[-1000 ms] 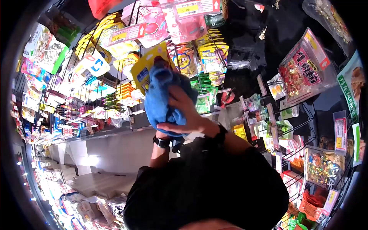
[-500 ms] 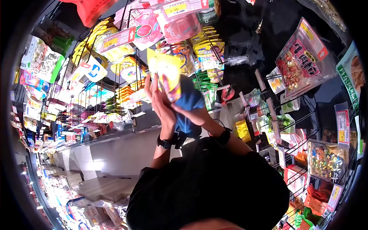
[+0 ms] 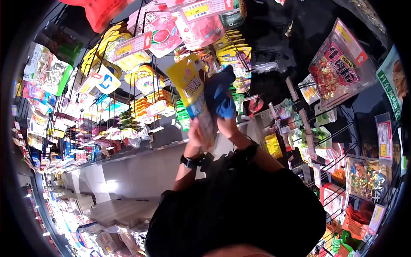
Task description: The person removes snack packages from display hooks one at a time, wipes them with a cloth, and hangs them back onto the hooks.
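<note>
A yellow and blue snack bag stands tilted in front of me, its printed front partly turned my way. My left hand grips the bag near its lower end, fingers closed round the edge. In my right hand is a bunched dark blue cloth, raised along the bag's right side. The cloth hides most of the right fingers. Whether the cloth touches the bag I cannot tell.
Pink watermelon-print packets and yellow packets hang on hooks beyond the hands. At right, a clear bag of red-wrapped pieces hangs among protruding metal hooks. A grey lower panel runs below the left-hand racks.
My left hand has moved down from the bag's side to its lower end. The cloth has come up to the bag's right side. The bag's front has lost its glare.
</note>
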Available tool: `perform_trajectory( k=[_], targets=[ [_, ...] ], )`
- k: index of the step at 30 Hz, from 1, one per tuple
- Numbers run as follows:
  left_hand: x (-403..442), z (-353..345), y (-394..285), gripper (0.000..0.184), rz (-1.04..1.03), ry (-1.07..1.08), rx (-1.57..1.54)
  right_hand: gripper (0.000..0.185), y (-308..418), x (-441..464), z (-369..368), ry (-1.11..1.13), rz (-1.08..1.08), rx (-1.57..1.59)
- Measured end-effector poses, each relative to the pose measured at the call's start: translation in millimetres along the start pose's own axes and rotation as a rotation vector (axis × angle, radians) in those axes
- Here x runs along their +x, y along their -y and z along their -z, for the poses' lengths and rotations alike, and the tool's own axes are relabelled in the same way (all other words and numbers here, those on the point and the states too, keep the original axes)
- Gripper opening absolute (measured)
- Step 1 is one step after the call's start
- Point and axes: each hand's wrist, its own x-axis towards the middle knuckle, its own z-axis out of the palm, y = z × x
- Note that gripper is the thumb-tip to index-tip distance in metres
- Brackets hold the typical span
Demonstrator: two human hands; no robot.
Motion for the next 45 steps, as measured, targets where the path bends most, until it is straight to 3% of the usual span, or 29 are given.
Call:
perform_trajectory(
  k=[1, 2, 3, 6, 7, 9, 11, 13, 14, 16, 17, 18, 19, 20, 22, 24, 25, 26, 29, 30, 32, 34, 36, 37, 40, 42, 44, 45],
  targets=[
    [3, 5, 11, 0.072, -0.037, 0.025, 0.009, 0.070, -6, -8, 5, 0.114, 0.140, -0.161],
    [5, 9, 14, 0.074, -0.048, 0.105, -0.118, 0.069, -16, -22, 8, 0.176, 0.089, -0.128],
    [7, -6, 4, 0.075, -0.056, 0.181, -0.243, 0.069, 9, -19, 7, 0.119, -0.370, 0.530],
    [1, -38, -20, 0.077, 0.002, 0.208, -0.372, 0.070, 34, -24, 16, 0.372, -0.443, 0.812],
    [0, -32, -20, 0.076, 0.056, 0.153, -0.310, 0.072, 44, -19, 22, 0.448, -0.375, 0.707],
    [-1, -20, -9, 0.075, 0.171, 0.035, -0.239, 0.074, 74, 0, 27, 0.455, -0.021, 0.515],
    [-2, -15, 5, 0.075, 0.300, -0.071, -0.234, 0.075, 29, 6, 12, 0.507, -0.506, 0.819],
    [-3, -25, 13, 0.074, 0.412, -0.185, -0.250, 0.074, 93, 56, 18, 0.424, 0.090, 0.356],
    [-3, -35, 11, 0.074, 0.442, -0.233, -0.242, 0.075, 93, 74, 12, 0.481, -0.086, 0.332],
    [6, -51, 0, 0.074, 0.298, -0.264, -0.056, 0.074, 81, 80, 3, 0.561, -0.319, 0.325],
    [13, -3, 25, 0.073, 0.237, -0.359, -0.045, 0.072, 102, 80, 14, 0.680, -0.319, 0.271],
    [24, -21, 4, 0.068, 0.137, -0.445, -0.133, 0.076, 88, 53, 14, 0.631, -0.227, 0.369],
    [33, 7, -3, 0.063, 0.023, -0.262, 0.184, 0.079, 73, 26, 15, 0.587, -0.131, 0.465],
    [33, 13, -14, 0.056, -0.072, -0.156, 0.283, 0.083, 76, 3, 20, 0.568, -0.177, 0.668],
    [25, -15, -41, 0.045, -0.259, 0.058, 0.544, 0.089, 41, -14, 16, 0.665, -0.206, 0.668],
    [20, -53, -54, 0.036, -0.590, 0.135, 1.142, 0.086, 55, 8, 13, 0.647, -0.004, 0.456],
    [-2, 7, 1, 0.038, -0.095, 0.092, 0.573, 0.085, 63, 19, 11, 0.623, 0.093, 0.350],
    [-24, 67, 56, 0.041, 0.255, -0.201, -0.064, 0.083, 75, 39, 8, 0.576, 0.082, 0.340],
    [-2, 30, 56, 0.053, 0.222, 0.135, -0.407, 0.077, 82, 78, 1, 0.545, -0.142, 0.247],
    [-6, -13, 28, 0.054, 0.203, -0.082, -0.297, 0.075, 70, 80, -4, 0.533, -0.271, 0.215],
    [11, -39, -5, 0.075, 0.257, -0.404, -0.200, 0.076, 70, 70, 8, 0.544, -0.339, 0.201],
    [27, -22, -7, 0.069, 0.130, -0.337, -0.176, 0.082, 22, 7, 18, 0.520, -0.202, 0.350],
    [37, 5, -4, 0.062, 0.083, -0.038, -0.032, 0.083, 51, -20, 28, 0.518, -0.265, 0.574],
    [36, 18, 3, 0.058, 0.071, 0.109, 0.044, 0.079, 38, -29, 28, 0.583, -0.469, 0.670],
    [6, 44, 42, 0.057, 0.132, -0.074, -0.031, 0.075, 49, 6, 35, 0.589, 0.162, 0.134],
    [-6, 51, 66, 0.057, 0.156, -0.168, -0.071, 0.090, 65, 39, 42, 0.531, 0.435, -0.048],
    [-12, 50, 81, 0.056, 0.177, -0.266, -0.101, 0.082, 66, 51, 31, 0.403, -0.034, 0.273],
    [-6, -31, 43, 0.052, 0.356, -0.372, 0.046, 0.085, 74, 62, 37, 0.461, -0.206, 0.204]
  ],
)
